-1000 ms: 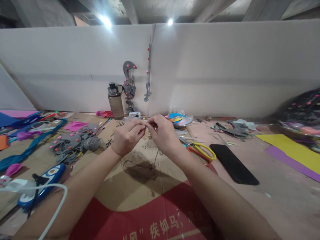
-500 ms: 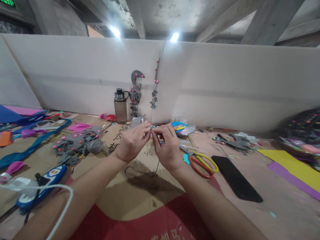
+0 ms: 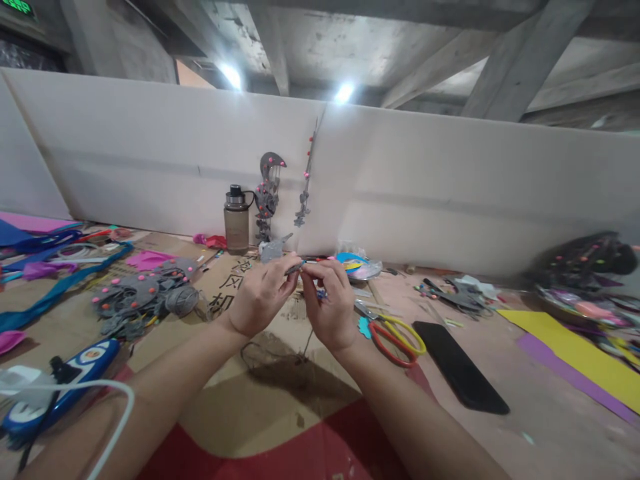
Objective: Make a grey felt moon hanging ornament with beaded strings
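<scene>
My left hand [image 3: 261, 293] is closed in a pinch on a small grey piece [image 3: 295, 268], its tip poking out past the finger and thumb. Facing it, my right hand [image 3: 330, 300] is pinched too, the fingertips of both hands almost meeting. A tiny blue-green spot shows between them, too small to name. From below my right hand a strand of grey yarn [image 3: 309, 343] hangs to the cardboard [image 3: 260, 413] and lies there in loose loops. Scissors [image 3: 397, 340] with red and yellow handles lie beside my right wrist.
A black phone [image 3: 460, 367] lies right of the scissors. On the left are grey felt pieces with pink balls [image 3: 135, 293], a grey yarn ball [image 3: 181, 300] and a blue power strip [image 3: 75, 380] with a white cable. A bottle [image 3: 237, 223] stands by the white partition [image 3: 450, 173].
The camera view has shifted a little. The grey piece in my left hand now shows more plainly past the fingers. Both hands keep their pinch close together.
</scene>
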The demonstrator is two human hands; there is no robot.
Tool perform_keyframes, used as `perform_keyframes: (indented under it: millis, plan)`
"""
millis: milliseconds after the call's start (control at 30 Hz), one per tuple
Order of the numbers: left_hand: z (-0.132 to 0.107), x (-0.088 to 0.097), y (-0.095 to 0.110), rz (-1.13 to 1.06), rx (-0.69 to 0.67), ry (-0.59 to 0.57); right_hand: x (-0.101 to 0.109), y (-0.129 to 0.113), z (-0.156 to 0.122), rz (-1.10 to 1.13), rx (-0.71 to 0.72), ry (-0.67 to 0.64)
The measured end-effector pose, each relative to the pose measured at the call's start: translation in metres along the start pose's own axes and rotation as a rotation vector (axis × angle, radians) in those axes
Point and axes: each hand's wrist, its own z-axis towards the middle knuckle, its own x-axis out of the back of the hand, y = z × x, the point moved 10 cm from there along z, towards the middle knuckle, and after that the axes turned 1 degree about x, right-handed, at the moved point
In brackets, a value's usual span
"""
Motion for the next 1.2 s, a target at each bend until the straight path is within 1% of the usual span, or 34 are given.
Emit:
perform_keyframes:
  millis: [133, 233, 333, 433, 500, 600, 667, 733, 833, 967, 1067, 1200]
  plan:
    - [0.001, -0.002, 0.003, -0.015, -0.010, -0.029, -0.002, 0.001, -0.001, 0.000, 0.002, -0.012]
    - [0.003, -0.002, -0.005, -0.070, 0.089, -0.029, -0.003, 0.002, -0.001, 0.005, 0.003, -0.019]
    - [0.004, -0.004, -0.017, -0.200, 0.251, -0.028, -0.003, 0.006, -0.001, 0.004, -0.017, -0.015]
    - [0.002, -0.009, -0.028, -0.352, 0.444, -0.027, -0.002, 0.010, -0.001, 0.008, -0.053, -0.011]
    - [-0.001, -0.015, -0.036, -0.488, 0.588, -0.029, -0.002, 0.011, 0.000, 0.013, -0.074, -0.014]
    - [-0.009, -0.028, -0.043, -0.755, 0.798, -0.025, -0.002, 0.013, 0.000, 0.027, -0.094, -0.013]
    - [-0.013, -0.035, -0.045, -0.900, 0.904, -0.015, -0.002, 0.013, 0.000, 0.035, -0.096, -0.012]
    - [-0.017, -0.040, -0.046, -0.992, 0.975, -0.007, -0.002, 0.012, 0.001, 0.038, -0.094, -0.016]
    - [-0.020, -0.045, -0.047, -1.084, 1.040, 0.006, -0.001, 0.012, 0.002, 0.033, -0.098, -0.020]
    - [-0.021, -0.049, -0.045, -1.169, 1.072, 0.009, 0.001, 0.013, 0.004, 0.043, -0.109, -0.011]
    - [-0.020, -0.050, -0.044, -1.194, 1.078, 0.005, 0.002, 0.015, 0.005, 0.069, -0.135, -0.009]
    - [-0.022, -0.050, -0.046, -1.194, 1.102, 0.015, -0.002, 0.021, 0.005, 0.085, -0.213, -0.037]
